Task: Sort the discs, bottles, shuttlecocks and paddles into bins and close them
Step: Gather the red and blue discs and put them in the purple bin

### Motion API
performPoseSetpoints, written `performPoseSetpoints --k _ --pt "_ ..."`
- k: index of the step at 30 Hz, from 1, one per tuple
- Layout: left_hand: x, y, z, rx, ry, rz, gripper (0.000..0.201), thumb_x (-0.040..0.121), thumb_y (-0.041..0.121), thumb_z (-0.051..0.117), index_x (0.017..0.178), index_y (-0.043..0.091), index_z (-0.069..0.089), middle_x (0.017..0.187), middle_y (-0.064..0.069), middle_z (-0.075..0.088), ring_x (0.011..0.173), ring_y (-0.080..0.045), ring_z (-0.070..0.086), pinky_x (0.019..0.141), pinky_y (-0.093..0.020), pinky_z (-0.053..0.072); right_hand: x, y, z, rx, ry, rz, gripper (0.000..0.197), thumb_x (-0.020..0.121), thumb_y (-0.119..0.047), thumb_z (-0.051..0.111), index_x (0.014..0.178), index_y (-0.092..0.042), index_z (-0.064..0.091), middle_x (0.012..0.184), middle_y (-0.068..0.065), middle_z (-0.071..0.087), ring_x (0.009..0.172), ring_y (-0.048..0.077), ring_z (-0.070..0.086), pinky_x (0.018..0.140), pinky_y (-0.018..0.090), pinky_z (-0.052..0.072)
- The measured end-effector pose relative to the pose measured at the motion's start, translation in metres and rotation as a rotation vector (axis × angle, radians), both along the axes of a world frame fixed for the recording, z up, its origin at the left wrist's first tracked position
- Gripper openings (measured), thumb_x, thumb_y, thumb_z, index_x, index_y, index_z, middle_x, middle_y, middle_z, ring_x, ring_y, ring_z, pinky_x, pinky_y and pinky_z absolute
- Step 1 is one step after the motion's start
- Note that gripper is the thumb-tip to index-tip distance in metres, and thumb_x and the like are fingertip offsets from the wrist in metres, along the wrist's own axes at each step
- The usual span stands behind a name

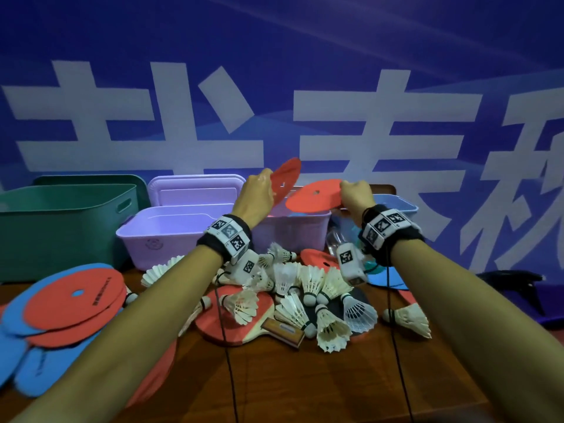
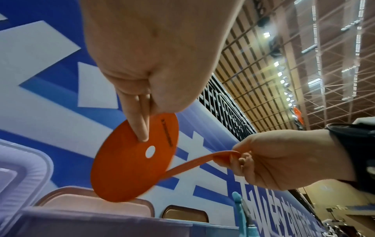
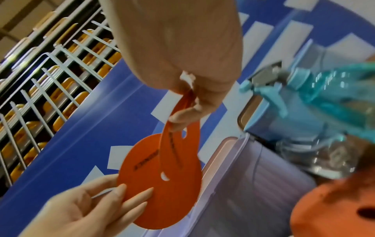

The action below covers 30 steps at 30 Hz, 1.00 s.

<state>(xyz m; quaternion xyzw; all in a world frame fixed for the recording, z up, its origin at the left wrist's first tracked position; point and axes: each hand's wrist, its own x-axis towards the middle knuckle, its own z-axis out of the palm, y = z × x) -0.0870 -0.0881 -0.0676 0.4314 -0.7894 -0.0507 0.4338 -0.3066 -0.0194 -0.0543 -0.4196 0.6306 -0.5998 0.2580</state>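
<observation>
Both hands (edge-pinching red discs) above lilac bin

Both forearms are bare. Each wrist wears a black strap carrying white blocks printed with black square markers; a white camera box hangs beneath, trailing a thin black cable.

**Backdrop and surroundings**

A blue banner with large white characters fills the wall behind a wooden tabletop. Black cables trail across the wood. Overhead — a slatted ceiling with bright lights; orange seats sit behind white railings.
</observation>
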Motion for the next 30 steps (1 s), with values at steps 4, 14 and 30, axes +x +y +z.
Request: performPoseSetpoints --k 4,14,30 --pt "0.012 -0.078 -0.036 0.045 0.040 -0.037 0.017 0.086 0.019 0.038 0.087 0.020 0.055 0.078 -0.011 0.069 0.074 -0.037 0.069 0.063 -0.051 0.057 0.012 -0.034 -0.012 -0.138 -0.188 -0.145 0.028 0.100 -0.010 0.038 0.073 -0.011 0.047 0.071 0.015 0.059 0.043 0.018 0.062 0.035 0.021 0.046" --pt "0.021 -0.065 -0.032 0.044 -0.300 -0.220 0.031 0.108 0.018 0.038 0.126 0.003 0.058 0.123 -0.018 0.064 0.113 -0.036 0.059 0.098 -0.039 0.042 0.038 -0.100 -0.020 -0.138 -0.285 -0.098 0.012 0.102 -0.003 0.034 0.098 -0.011 0.043 0.073 0.008 0.052 0.043 0.015 0.061 0.041 0.026 0.053" --pt "0.017 -0.091 -0.062 0.123 -0.911 0.110 0.047 0.097 0.052 0.050 0.125 0.015 0.059 0.132 -0.008 0.059 0.142 -0.032 0.034 0.121 -0.057 0.010 0.029 -0.116 -0.058 0.191 0.107 0.129 0.021 0.093 0.002 0.054 0.077 -0.010 0.053 0.084 0.008 0.061 0.053 0.008 0.065 0.050 0.018 0.054"
